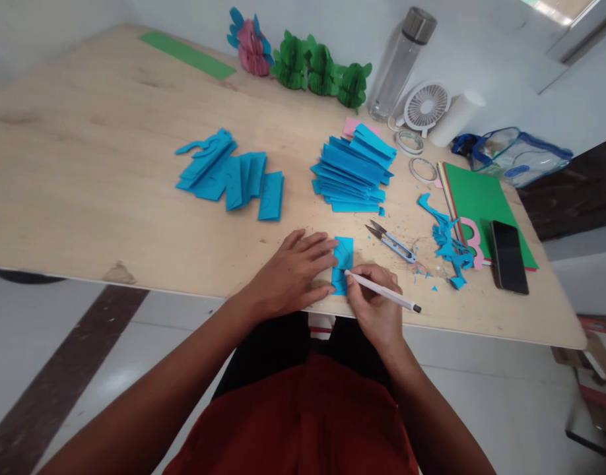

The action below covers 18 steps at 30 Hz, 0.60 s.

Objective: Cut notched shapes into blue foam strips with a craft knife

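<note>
A small folded piece of blue paper [343,254] lies near the table's front edge, with curved pen lines on it. My left hand [300,272] rests flat, fingers spread, its fingertips on the paper's left side. In my right hand [379,303] is a white pen [385,291], its tip touching the paper. Thread snips [391,241] lie just beyond the right hand. To the far left sits a group of folded blue pieces [234,173], some with drawn curves. A larger pile of folded blue strips [352,171] is straight ahead.
Blue scraps [449,241], a phone [509,257] and green sheets [481,198] lie right. Tape rolls [422,170], a small fan [426,107], a clear bottle [399,66] and green paper figures [320,69] stand behind. A green strip [187,55] lies back left.
</note>
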{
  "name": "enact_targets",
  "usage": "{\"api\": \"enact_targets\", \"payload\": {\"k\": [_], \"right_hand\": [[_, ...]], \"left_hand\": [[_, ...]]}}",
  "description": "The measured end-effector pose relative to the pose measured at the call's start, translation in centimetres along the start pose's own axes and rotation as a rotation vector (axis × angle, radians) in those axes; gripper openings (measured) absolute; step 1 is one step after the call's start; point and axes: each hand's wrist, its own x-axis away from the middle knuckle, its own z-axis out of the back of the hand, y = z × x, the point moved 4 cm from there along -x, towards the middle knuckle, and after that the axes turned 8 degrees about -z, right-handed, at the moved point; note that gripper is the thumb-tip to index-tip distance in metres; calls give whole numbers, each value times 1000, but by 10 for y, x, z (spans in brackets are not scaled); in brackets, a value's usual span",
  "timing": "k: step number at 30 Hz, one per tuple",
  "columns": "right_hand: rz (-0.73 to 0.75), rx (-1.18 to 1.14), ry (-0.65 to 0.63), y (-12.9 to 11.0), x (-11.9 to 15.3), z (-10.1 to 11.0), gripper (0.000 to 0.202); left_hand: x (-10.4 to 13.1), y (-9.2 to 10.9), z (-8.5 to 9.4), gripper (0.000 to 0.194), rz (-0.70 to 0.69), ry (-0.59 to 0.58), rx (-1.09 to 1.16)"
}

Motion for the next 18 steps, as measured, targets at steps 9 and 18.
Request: {"api": "enact_targets", "payload": {"k": [9, 18], "right_hand": [[37, 0, -38, -6, -2, -5, 10], [-30, -54, -71, -4, -3, -3, 10]], "left_hand": [[1, -1, 0, 37, -2, 9, -8], [1, 0, 0, 36, 5, 7, 0]]}}
